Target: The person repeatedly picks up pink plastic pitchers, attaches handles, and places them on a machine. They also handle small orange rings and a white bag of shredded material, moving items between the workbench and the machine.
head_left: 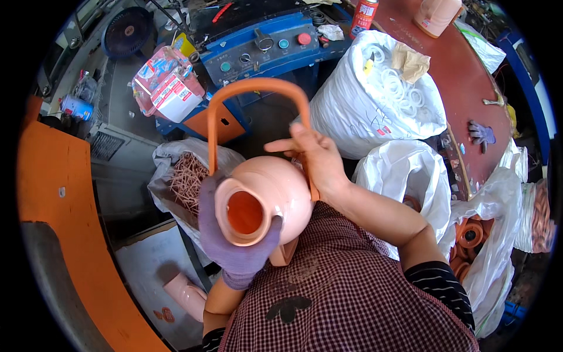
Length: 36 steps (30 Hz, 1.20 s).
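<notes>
A round-bodied pink jug point(288, 196) is held tilted in front of my apron, its wide mouth facing up toward me and its inside glowing orange. My left hand point(234, 255), in a purple glove, is closed around the neck from below. An orange arched handle point(255, 85) rises over the jug. At the handle's right arm is my bare right hand point(322, 161), closed over it, with the thumb and a finger sticking out to the left. A pinkish-brown part point(284, 252) shows beneath the jug; what it joins is hidden.
A white sack of clear rings point(337, 111) stands ahead on the right. Bags at right hold orange-brown round parts point(469, 234). A bag of thin pinkish sticks point(186, 182) sits left. Beyond is a blue control panel point(258, 50). An orange machine panel point(58, 176) borders the left.
</notes>
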Available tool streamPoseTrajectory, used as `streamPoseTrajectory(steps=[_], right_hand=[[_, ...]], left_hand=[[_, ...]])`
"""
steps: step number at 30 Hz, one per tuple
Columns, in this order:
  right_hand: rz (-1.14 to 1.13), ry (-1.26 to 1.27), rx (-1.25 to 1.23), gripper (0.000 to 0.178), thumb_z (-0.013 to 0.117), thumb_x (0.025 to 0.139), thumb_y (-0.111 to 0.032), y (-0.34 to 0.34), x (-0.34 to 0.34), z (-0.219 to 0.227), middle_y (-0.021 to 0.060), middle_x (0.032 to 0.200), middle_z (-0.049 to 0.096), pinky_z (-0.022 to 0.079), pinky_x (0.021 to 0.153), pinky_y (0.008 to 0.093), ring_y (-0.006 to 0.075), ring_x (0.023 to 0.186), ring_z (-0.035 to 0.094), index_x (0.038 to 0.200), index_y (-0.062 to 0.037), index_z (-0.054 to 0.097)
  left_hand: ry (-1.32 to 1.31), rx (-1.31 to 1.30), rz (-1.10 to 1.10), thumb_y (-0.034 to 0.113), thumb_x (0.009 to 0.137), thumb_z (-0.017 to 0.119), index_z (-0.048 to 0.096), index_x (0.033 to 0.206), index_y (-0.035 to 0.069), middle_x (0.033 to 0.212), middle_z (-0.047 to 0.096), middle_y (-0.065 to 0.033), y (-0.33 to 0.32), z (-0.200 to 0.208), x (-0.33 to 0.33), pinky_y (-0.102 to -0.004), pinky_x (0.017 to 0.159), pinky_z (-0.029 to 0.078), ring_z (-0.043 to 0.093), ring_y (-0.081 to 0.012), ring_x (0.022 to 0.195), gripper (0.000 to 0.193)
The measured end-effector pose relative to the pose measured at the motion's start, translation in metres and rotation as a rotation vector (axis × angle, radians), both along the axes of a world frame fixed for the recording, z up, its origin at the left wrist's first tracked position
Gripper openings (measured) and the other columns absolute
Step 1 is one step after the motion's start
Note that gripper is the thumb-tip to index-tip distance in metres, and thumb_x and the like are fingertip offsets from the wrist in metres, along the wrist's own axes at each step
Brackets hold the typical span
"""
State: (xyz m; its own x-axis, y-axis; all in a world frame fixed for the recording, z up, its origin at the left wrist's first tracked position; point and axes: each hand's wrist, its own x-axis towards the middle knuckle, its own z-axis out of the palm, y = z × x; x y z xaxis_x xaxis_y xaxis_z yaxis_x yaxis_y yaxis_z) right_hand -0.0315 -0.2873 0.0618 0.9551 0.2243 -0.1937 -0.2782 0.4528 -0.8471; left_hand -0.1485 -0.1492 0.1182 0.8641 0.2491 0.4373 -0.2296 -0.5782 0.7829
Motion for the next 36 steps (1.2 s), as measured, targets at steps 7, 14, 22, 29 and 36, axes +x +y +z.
streamPoseTrajectory(steps=[7,14,22,29,36], right_hand=[[0.369,0.372,0.242,0.050,0.047,0.099,-0.044,-0.047,0.033,-0.005,0.0263,0.100,0.068,0.057,0.080,0.0404,0.0321,0.088,0.069,0.104,0.0046,0.057],[0.258,0.258,0.305,0.042,0.047,0.099,-0.042,-0.085,0.031,-0.034,0.0153,0.084,0.070,0.056,0.081,0.0414,0.0286,0.089,0.068,0.068,-0.0143,0.042],[0.259,0.269,0.253,0.041,0.048,0.098,-0.043,-0.083,0.022,-0.026,0.0106,0.082,0.063,0.048,0.090,0.0421,0.0267,0.093,0.061,0.072,-0.0118,0.044],[0.118,-0.102,-0.367,0.045,0.048,0.099,-0.046,-0.093,0.034,-0.012,0.0089,0.083,0.064,0.049,0.064,0.0280,0.0137,0.070,0.060,0.106,-0.0026,0.058],[0.505,-0.599,-0.495,0.040,0.067,0.089,-0.035,-0.160,-0.037,0.036,0.0111,0.097,0.065,0.054,0.066,0.0298,0.0194,0.072,0.066,0.115,-0.0052,0.059]], left_hand=[[-0.036,-0.136,-0.347,0.018,0.060,0.087,0.040,0.135,-0.005,0.126,0.049,-0.0196,-0.009,0.005,0.011,-0.0416,0.097,0.046,0.054,-0.0326,0.115,0.091],[0.601,-1.126,-0.381,0.017,0.086,0.060,0.049,0.131,-0.005,0.132,0.052,-0.0190,0.002,-0.047,0.063,-0.0343,0.106,0.037,0.045,-0.0228,0.128,0.051],[0.274,-0.864,-0.421,0.017,0.092,0.054,0.053,0.127,-0.006,0.124,0.059,-0.0156,-0.005,-0.078,0.055,-0.0311,0.098,0.045,0.058,-0.0209,0.112,0.042],[0.263,-1.131,-0.290,0.023,0.097,0.048,0.057,0.116,-0.003,0.105,0.063,-0.0107,-0.008,-0.059,0.066,-0.0321,0.089,0.049,0.061,-0.0203,0.095,0.034],[0.044,-1.167,-0.690,0.048,0.099,0.038,0.044,0.131,-0.009,0.131,0.054,-0.0214,-0.013,0.007,0.122,-0.0426,0.099,0.046,0.056,-0.0289,0.119,0.066]])
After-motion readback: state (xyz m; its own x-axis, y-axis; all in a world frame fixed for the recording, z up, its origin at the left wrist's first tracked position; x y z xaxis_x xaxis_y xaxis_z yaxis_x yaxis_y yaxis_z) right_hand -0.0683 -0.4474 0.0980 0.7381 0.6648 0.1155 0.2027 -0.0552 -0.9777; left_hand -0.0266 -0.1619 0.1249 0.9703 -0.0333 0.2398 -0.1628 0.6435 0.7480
